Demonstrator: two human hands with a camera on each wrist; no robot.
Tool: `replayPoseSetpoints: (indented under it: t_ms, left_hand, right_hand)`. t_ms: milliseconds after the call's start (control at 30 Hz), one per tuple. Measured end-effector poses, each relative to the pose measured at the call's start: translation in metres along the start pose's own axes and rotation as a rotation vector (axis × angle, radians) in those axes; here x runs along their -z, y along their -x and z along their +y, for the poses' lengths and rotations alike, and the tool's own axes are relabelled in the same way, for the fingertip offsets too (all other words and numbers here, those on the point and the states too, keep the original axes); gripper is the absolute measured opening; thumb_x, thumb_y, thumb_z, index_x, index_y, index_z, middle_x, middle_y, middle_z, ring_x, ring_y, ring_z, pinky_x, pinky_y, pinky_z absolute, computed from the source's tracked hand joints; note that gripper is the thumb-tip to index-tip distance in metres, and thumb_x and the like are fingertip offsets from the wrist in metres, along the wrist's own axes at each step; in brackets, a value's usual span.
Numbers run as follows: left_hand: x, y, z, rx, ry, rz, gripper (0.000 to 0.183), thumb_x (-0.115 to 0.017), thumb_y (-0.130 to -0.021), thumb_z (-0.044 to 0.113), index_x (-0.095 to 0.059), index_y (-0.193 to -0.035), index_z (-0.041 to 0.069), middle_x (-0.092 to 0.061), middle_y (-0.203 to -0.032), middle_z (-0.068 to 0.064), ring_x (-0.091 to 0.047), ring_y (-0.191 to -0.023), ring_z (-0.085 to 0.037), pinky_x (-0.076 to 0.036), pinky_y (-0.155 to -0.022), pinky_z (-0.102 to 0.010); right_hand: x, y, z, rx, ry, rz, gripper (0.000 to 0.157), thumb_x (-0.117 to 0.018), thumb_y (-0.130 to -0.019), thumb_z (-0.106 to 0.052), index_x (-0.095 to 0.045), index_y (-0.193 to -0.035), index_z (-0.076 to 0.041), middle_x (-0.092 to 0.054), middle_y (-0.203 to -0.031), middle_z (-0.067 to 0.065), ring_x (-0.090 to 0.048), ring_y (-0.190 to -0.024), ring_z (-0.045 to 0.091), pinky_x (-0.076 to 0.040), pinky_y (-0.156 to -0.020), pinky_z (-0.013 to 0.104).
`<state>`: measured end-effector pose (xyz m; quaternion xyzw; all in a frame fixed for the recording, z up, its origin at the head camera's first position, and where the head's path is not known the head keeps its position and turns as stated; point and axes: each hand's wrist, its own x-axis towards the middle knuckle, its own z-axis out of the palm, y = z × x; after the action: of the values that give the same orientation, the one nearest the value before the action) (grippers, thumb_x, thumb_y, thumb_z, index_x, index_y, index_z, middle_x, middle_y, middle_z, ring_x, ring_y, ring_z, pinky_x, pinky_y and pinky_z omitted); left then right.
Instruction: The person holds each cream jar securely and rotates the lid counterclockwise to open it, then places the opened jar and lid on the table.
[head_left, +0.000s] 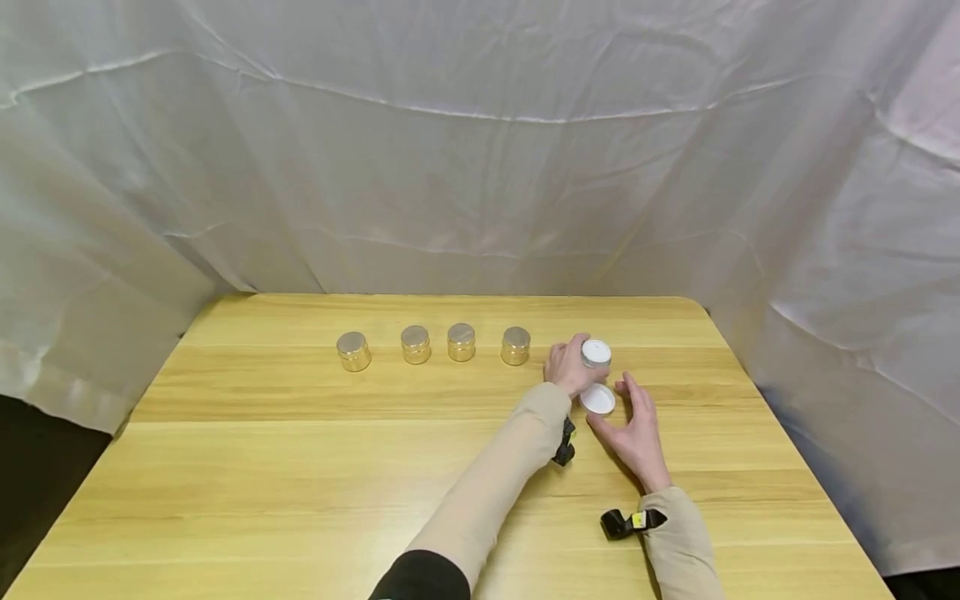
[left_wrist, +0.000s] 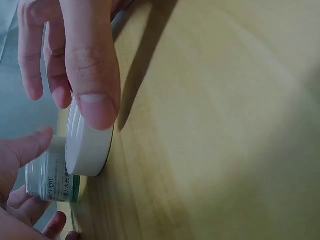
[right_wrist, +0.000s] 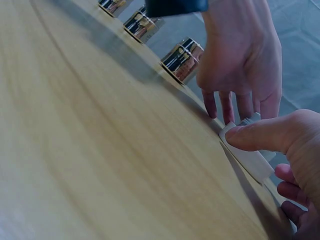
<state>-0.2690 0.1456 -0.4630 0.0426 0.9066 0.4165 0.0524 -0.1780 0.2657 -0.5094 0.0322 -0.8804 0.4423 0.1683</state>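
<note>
A small open jar [head_left: 596, 353] with a white top and printed, pale green-tinted sides [left_wrist: 52, 177] is gripped by my left hand [head_left: 572, 368]. In the left wrist view, thumb and fingers of that hand [left_wrist: 17, 155] lie on either side of the jar. Just in front of it, a round white lid [head_left: 597, 400] lies at table level. My right hand [head_left: 637, 437] spans the lid with spread fingers. Its thumb overlaps the lid's edge in the right wrist view [right_wrist: 260, 135]; whether it presses there, I cannot tell. The other right fingertips appear apart from the lid.
Several gold jars with flat lids stand in a row along the back; the nearest gold jar [head_left: 515, 346] is left of my left hand. The wooden table [head_left: 300, 475] ends at a pale curtain [head_left: 480, 183] behind and at the sides.
</note>
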Motion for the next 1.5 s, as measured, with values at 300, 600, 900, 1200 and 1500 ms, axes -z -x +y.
replayPoseSetpoints:
  t_ms: [300,600,900,1200,1500]
  left_hand:
    - [0.006,0.001,-0.001,-0.013,-0.025,0.022,0.071,-0.083,-0.081,0.035,-0.053,-0.143,0.019,-0.067,-0.132,-0.004,-0.056,-0.128,-0.022,-0.046,-0.106,-0.035]
    - [0.017,0.012,0.001,-0.07,0.127,0.001,0.096,-0.088,-0.076,0.041,-0.038,-0.154,0.016,-0.053,-0.151,-0.007,-0.039,-0.146,-0.024,-0.038,-0.12,-0.041]
    - [0.059,0.047,-0.023,-0.2,0.382,-0.016,0.083,-0.077,-0.087,0.044,-0.035,-0.155,0.022,-0.041,-0.157,-0.003,-0.041,-0.142,-0.023,-0.042,-0.115,-0.049]
    - [0.118,0.093,-0.078,-0.325,0.455,0.031,0.065,-0.073,-0.092,0.031,-0.045,-0.148,0.013,-0.048,-0.151,-0.011,-0.045,-0.138,-0.036,-0.036,-0.118,-0.058]
    - [0.153,0.119,-0.149,-0.07,0.652,-0.047,0.046,-0.06,-0.101,0.023,-0.051,-0.141,0.003,-0.055,-0.143,-0.021,-0.054,-0.131,-0.033,-0.039,-0.119,-0.052]
  right_hand:
    - [-0.001,-0.002,0.003,0.002,-0.006,0.004,0.092,-0.082,-0.075,-0.007,-0.031,-0.149,0.012,-0.05,-0.133,0.032,-0.041,-0.128,0.047,-0.028,-0.115,0.061]
    - [0.004,0.0,0.003,-0.059,-0.019,-0.013,0.096,-0.083,-0.078,-0.013,-0.027,-0.154,0.005,-0.044,-0.141,0.029,-0.041,-0.134,0.045,-0.026,-0.119,0.061]
    - [0.003,0.002,0.0,-0.104,-0.061,-0.015,0.099,-0.084,-0.08,-0.017,-0.025,-0.158,-0.005,-0.032,-0.155,0.027,-0.038,-0.139,0.046,-0.026,-0.12,0.064]
    - [-0.004,0.0,-0.003,-0.086,-0.084,0.009,0.097,-0.085,-0.077,-0.015,-0.03,-0.156,-0.004,-0.032,-0.155,0.027,-0.041,-0.136,0.045,-0.028,-0.12,0.061]
    - [-0.003,-0.001,-0.008,-0.088,-0.129,0.067,0.086,-0.082,-0.081,-0.014,-0.035,-0.153,-0.006,-0.026,-0.16,0.023,-0.037,-0.14,0.046,-0.03,-0.119,0.065]
